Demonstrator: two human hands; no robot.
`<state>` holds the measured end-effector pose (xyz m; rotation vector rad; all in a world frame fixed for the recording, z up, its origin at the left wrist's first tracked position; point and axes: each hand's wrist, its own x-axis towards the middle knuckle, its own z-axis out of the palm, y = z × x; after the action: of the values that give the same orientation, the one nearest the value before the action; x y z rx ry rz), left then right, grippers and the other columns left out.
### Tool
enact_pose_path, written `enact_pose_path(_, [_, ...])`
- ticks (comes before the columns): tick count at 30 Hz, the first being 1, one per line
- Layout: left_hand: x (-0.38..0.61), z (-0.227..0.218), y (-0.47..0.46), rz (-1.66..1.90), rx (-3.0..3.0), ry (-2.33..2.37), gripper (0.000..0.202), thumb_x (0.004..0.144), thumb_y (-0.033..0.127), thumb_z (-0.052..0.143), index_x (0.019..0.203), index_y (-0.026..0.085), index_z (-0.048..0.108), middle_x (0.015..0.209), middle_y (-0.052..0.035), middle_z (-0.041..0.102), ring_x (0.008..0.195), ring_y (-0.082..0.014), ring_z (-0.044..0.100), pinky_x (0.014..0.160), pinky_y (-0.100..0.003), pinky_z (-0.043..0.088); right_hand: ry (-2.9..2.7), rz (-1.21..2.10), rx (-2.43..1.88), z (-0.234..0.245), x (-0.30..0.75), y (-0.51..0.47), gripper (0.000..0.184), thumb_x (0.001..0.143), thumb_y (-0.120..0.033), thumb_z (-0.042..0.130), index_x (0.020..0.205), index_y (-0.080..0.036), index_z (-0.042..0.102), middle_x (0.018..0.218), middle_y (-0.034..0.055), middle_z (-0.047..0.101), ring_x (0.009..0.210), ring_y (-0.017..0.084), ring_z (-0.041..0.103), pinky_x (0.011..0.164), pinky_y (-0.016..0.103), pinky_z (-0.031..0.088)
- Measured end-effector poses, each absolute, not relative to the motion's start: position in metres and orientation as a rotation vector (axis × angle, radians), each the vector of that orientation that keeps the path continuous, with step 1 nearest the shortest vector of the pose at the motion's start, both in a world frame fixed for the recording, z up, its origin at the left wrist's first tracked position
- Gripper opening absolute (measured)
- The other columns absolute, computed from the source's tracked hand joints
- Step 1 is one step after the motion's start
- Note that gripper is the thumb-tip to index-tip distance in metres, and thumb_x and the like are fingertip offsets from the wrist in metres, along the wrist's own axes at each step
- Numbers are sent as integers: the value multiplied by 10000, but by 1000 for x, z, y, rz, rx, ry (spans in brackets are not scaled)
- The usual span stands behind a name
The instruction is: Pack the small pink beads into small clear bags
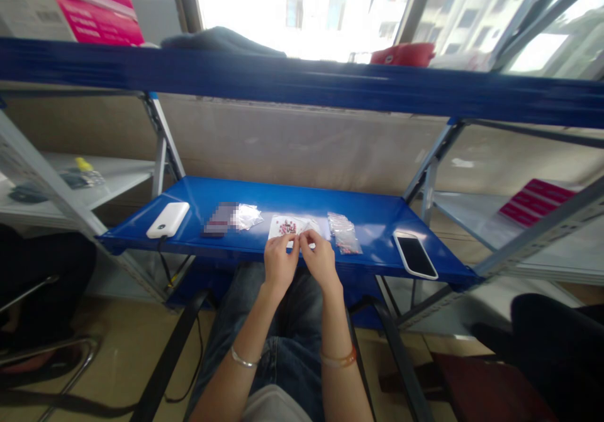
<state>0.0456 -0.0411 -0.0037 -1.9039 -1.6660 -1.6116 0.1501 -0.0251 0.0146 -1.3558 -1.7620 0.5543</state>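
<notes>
Where a wide blue shelf beam [302,82] runs across the far side, a blue desk [302,197] sits below it, close to the person's legs [226,327]. Both hands are over the near edge of the desk, side by side. On the left hand [282,260] and the right hand [318,258], the finger and thumb tips are bent close together, but I cannot tell if they pinch anything, since it is too small to see.

A white phone [418,256] lies at the right end of the desk, and a white box with a cord [168,219] lies at the left end. A clear bag [343,232] lies just to the right of the right hand, its long way going from far to near. Some shiny little bags [248,217] lie on the left. A white sheet [273,231] is just past the fingers. Smallest are the red bits [287,226] in a loose heap on the sheet. They lie just to the far side of the left hand, so that hand is nearer; from the right hand they are far and left.
</notes>
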Motion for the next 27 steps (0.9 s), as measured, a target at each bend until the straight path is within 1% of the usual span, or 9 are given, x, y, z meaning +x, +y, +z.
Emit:
enact_pose_path(5, [50,-10,-41,-1598,-1851,-1756,173,847,236,513,768,166,651,730,-61,709,699,-187,657,700,-290,472,-1836,490,-1431,17,152,-25,223,840,-352,429,746,-222,584,758,2,655,698,154,578,578,225,315])
enact_pose_path(8, [56,-13,-43,-1636,-1832,-1864,178,850,243,506,790,166,654,754,-61,716,716,-193,665,669,-274,468,-1854,489,-1470,18,154,-25,216,840,-346,430,745,-224,581,752,-1,651,692,153,573,581,225,308])
enact_pose_path(14, [59,-15,-45,-1755,-1763,-2009,171,847,266,509,822,173,650,787,-64,724,744,-188,679,671,-253,471,-1869,509,-1467,19,150,-28,227,865,-346,407,754,-218,557,773,11,655,706,156,582,582,225,310])
enact_pose_path(19, [59,-16,-45,-1799,-1748,-2050,180,841,288,510,812,172,644,772,-82,721,720,-190,679,660,-256,481,-1868,504,-1481,18,148,-28,221,865,-345,410,753,-216,550,768,15,657,702,157,584,578,226,310])
enact_pose_path(23, [58,-18,-41,-1922,-1750,-2071,186,834,305,510,791,175,635,745,-75,717,695,-183,678,649,-254,494,-1878,493,-1484,19,149,-28,218,860,-345,411,753,-214,550,762,10,658,675,151,575,574,226,306])
enact_pose_path(27, [47,-18,-34,-2175,-1613,-2106,187,816,315,523,758,165,617,705,-64,706,666,-176,679,630,-248,511,-1895,511,-1437,20,147,-31,182,828,-315,445,727,-212,556,744,-3,655,647,137,564,572,223,307])
